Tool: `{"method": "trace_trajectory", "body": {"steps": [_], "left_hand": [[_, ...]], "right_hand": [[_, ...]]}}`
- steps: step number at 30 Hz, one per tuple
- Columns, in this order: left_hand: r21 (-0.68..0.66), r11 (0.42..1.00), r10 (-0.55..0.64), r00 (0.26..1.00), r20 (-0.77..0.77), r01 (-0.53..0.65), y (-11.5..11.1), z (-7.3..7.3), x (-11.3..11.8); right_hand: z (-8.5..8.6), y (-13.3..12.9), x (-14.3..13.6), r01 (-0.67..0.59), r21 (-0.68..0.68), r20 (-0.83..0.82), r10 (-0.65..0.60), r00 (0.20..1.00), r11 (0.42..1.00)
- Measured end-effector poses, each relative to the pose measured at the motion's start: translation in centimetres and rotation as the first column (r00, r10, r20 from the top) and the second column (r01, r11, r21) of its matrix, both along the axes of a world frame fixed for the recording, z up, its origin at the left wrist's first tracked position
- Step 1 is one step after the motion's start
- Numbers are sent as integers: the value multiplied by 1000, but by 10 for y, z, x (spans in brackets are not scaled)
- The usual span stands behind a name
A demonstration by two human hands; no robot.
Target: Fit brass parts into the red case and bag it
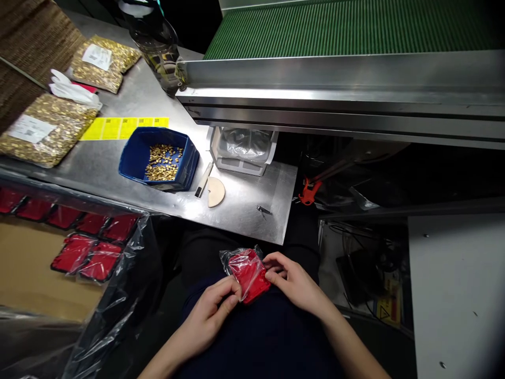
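Observation:
Over my lap I hold a clear plastic bag with a flat red item [249, 273] inside; what the item is I cannot make out. My left hand [216, 309] pinches the bag's lower left edge between thumb and fingers. At its right edge, the curled fingers and thumb of my right hand [291, 279] grip the bag. Ahead, on the metal table, stands a blue bin [128, 160] with small brass-coloured pieces [163, 162] in it. A cutter knife [204, 180] and a round wooden disc with a notch [215, 192] lie beside the bin.
Bags of brass pieces [51, 129], white gloves [73, 89] and yellow labels [122, 128] lie at left. Bagged red items [98, 260] fill part of a lined carton [35, 268]. A grey bin [241, 166] sits below the green conveyor [347, 29]. Nail clippers [263, 209] lie near the table edge.

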State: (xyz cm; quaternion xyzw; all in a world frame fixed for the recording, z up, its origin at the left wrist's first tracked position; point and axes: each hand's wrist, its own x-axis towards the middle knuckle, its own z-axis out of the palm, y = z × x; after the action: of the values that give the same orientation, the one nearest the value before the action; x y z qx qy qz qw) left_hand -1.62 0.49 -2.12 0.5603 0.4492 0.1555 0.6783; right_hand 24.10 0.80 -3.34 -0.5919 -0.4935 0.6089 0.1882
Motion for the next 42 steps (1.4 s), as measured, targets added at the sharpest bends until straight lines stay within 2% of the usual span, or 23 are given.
{"method": "trace_trajectory", "body": {"steps": [2,7,11,15,18,21,25,27,28,31,34,36,39,41,42], "left_hand": [[-10,1000,7,1000,7,-7,1,1,1],[14,999,52,998,-46,-52,1,0,7],[32,998,64,995,-71,-62,-1,-3,7],[42,999,25,998,-65,-22,-1,-3,3],[54,999,12,997,-72,-8,-2,-3,0],[113,992,69,994,-86,-59,-2,-3,-2],[317,933,223,966,-133,-172,5,2,-3],[421,896,223,962,-156,-140,12,10,-5],[470,876,212,963,-168,-111,16,15,-6],[564,825,171,959,-226,-14,30,30,-11],[579,807,107,938,-330,112,43,41,-19],[590,793,111,917,-383,150,50,46,-23],[573,818,159,936,-314,54,61,51,-24],[488,868,187,970,-157,-89,69,51,-19],[412,896,207,977,-51,-168,73,50,-14]], "right_hand": [[-4,-2,-3,-11,-63,-51,8,999,998],[0,-5,-16,14,21,195,-18,981,1000],[3,-3,-13,-124,153,368,60,928,980],[2,3,-5,-219,201,359,136,923,955],[3,5,-3,-291,212,416,183,891,933],[11,4,-2,-397,243,478,247,843,885],[30,5,2,-557,305,654,255,712,772],[41,8,5,-614,297,723,248,645,731],[46,11,5,-628,293,724,262,638,721],[60,21,7,-595,301,648,298,701,745],[71,31,6,-543,305,619,270,737,782],[77,37,5,-516,317,583,265,768,796],[85,44,5,-402,330,448,233,863,854],[84,51,5,-285,311,291,194,937,907],[80,56,5,-211,284,161,171,972,935]]}}
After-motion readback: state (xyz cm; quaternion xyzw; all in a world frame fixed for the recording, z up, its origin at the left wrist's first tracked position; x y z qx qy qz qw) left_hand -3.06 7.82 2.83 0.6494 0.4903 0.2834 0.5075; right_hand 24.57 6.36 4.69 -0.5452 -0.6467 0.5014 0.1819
